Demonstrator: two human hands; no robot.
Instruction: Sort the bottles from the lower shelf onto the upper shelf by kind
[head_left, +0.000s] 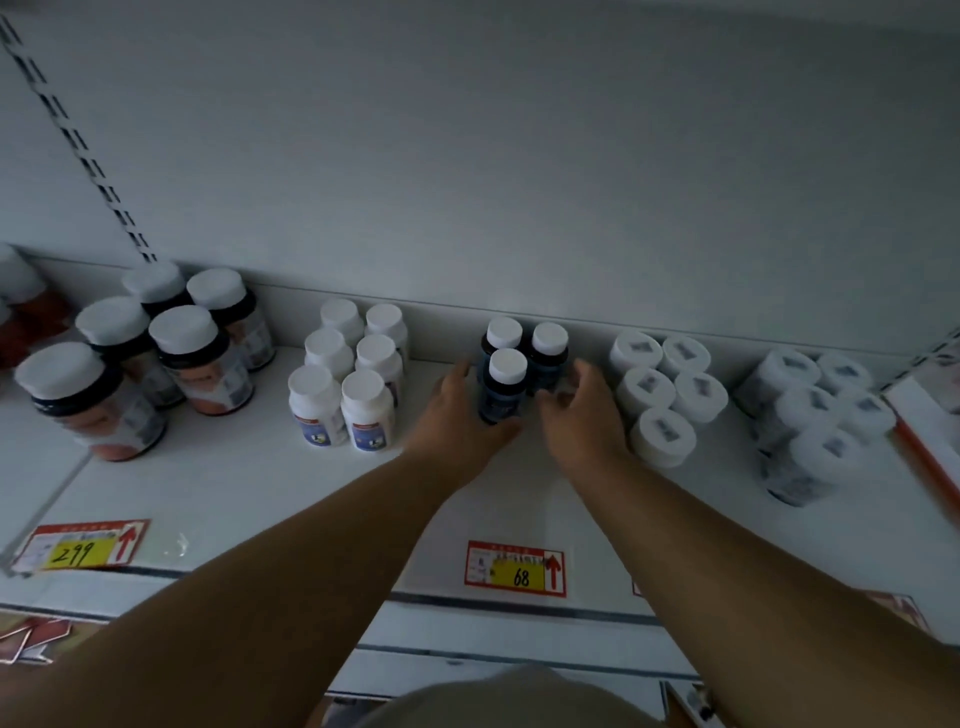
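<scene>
Three dark blue bottles with white caps stand together at the middle back of the upper shelf (270, 499). My left hand (457, 410) grips the front blue bottle (503, 387) from its left side, thumb under its base. My right hand (582, 410) curls round the lower part of the right blue bottle (548, 358), fingers on its right and thumb in front. The third blue bottle (503, 335) stands behind, touched by neither hand.
Left of my hands stand several white bottles (345, 379) and, further left, several large dark bottles with white caps (176, 353). Two groups of white-capped grey bottles (662, 384) (815, 415) stand on the right. Price tags 68 (514, 569) and 299 (78, 545) line the shelf edge.
</scene>
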